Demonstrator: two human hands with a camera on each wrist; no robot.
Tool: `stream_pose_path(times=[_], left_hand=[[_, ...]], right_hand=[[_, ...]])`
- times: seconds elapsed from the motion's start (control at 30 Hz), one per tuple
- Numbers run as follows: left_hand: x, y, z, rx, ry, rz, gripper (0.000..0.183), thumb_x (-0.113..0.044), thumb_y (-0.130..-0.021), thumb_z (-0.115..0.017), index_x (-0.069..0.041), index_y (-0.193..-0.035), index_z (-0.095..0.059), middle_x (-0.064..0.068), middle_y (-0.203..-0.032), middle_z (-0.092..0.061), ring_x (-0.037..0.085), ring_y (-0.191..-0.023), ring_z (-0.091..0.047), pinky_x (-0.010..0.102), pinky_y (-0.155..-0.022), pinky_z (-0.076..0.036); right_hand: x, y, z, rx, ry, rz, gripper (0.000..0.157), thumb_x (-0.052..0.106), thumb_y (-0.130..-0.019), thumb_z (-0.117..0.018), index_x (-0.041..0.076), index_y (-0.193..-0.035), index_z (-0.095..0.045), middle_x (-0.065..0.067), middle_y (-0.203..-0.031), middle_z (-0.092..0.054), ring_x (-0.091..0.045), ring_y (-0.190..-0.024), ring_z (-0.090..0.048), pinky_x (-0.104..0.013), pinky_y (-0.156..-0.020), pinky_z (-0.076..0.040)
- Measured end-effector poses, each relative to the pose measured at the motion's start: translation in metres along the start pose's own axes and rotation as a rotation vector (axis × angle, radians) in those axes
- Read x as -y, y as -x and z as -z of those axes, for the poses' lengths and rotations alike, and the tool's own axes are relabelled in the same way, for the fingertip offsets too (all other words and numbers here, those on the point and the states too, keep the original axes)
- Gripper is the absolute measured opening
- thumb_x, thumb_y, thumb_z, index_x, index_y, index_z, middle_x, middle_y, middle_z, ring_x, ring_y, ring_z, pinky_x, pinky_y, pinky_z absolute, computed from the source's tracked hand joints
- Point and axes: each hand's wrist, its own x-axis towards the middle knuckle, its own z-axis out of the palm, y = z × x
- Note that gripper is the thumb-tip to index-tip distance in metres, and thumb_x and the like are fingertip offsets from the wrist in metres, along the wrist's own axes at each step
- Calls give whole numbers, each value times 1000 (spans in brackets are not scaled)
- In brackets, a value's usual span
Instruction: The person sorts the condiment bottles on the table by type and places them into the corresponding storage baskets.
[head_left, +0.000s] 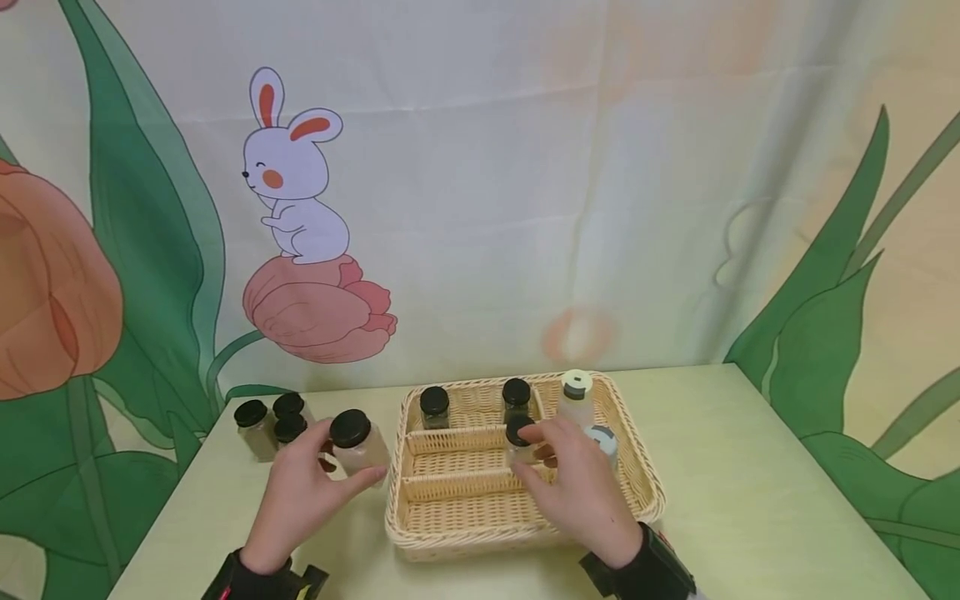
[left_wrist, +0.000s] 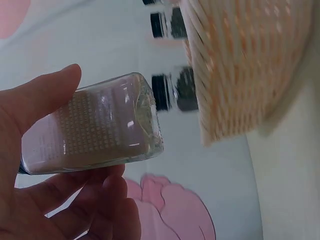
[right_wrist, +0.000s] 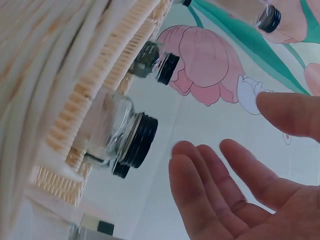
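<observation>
My left hand holds a clear glass jar with a black lid between thumb and fingers, left of the wicker basket. Something pale, perhaps powder, fills this jar in the left wrist view. Over the basket, my right hand is spread beside a black-lidded jar in the middle compartment. In the right wrist view the fingers of the right hand stand apart from that jar's lid, with nothing between them.
Two smaller black-lidded jars stand in the basket's back compartment. A white-capped bottle and a pale-lidded container occupy its right side. Several black-lidded jars stand at the table's left. A printed curtain hangs behind.
</observation>
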Motion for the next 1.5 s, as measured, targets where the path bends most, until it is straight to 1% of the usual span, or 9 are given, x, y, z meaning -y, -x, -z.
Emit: stream_pose_path(times=[0.2, 0.37, 0.6, 0.77, 0.9, 1.0, 1.13, 1.33, 1.5], left_hand=[[-23, 0, -20, 22, 117, -58, 63, -61, -64, -81, -27, -114, -66, -16, -97, -64, 5, -82, -56, 31, -67, -52], [-42, 0, -37, 38, 173, -81, 59, -59, -62, -84, -32, -111, -65, -19, -95, -63, 4, -81, -55, 28, -66, -49], [-60, 4, -59, 52, 216, -156, 57, -60, -61, -84, -37, -109, -64, -23, -95, -61, 1, -81, -56, 28, -65, -49], [-68, 11, -71, 40, 232, -209, 58, -60, -62, -84, -38, -112, -64, -25, -99, -60, 0, -82, -56, 26, -65, -50], [-73, 15, -80, -5, 219, -286, 53, -58, -66, -82, -34, -110, -65, -19, -99, -61, 1, -82, -55, 25, -64, -48], [-76, 17, -85, -33, 204, -321, 50, -58, -69, -81, -31, -108, -67, -16, -96, -62, 3, -80, -53, 23, -61, -45], [-78, 20, -90, -56, 195, -323, 48, -58, -68, -81, -30, -105, -67, -17, -91, -61, 4, -77, -53, 21, -61, -42], [-81, 23, -93, -84, 153, -332, 47, -59, -67, -81, -29, -101, -68, -18, -88, -60, 2, -76, -52, 22, -63, -41], [-81, 25, -96, -95, 138, -333, 46, -56, -68, -82, -28, -101, -68, -18, -89, -60, 3, -77, -53, 24, -66, -42]], right_hand=[[2, 2, -2, -9, -109, 65, 26, 27, -85, -76, 26, -109, -67, 19, -102, -60, -11, -88, -63, -29, -77, -54], [3, 4, -5, -34, -162, 154, 28, 30, -86, -75, 26, -112, -66, 18, -105, -60, -9, -90, -62, -30, -77, -54], [6, 5, -10, -22, -201, 184, 38, 37, -86, -74, 23, -120, -63, 15, -109, -61, -4, -94, -60, -33, -78, -54], [8, 7, -15, 3, -230, 191, 44, 39, -87, -72, 21, -125, -60, 14, -113, -61, -8, -97, -60, -34, -80, -53], [9, 9, -19, 8, -231, 200, 46, 39, -87, -72, 20, -127, -60, 12, -114, -62, -10, -98, -61, -34, -81, -53], [10, 10, -21, -1, -218, 227, 47, 38, -87, -72, 17, -127, -61, 11, -114, -62, -10, -96, -61, -32, -80, -53], [12, 11, -22, -11, -196, 260, 44, 37, -87, -72, 20, -126, -62, 15, -112, -61, -9, -96, -60, -31, -79, -53], [13, 12, -24, -25, -178, 315, 41, 35, -87, -72, 19, -124, -62, 13, -109, -61, -5, -97, -59, -30, -79, -53], [13, 13, -25, -25, -170, 311, 42, 36, -86, -74, 19, -122, -62, 13, -108, -61, -4, -96, -59, -29, -78, -53]])
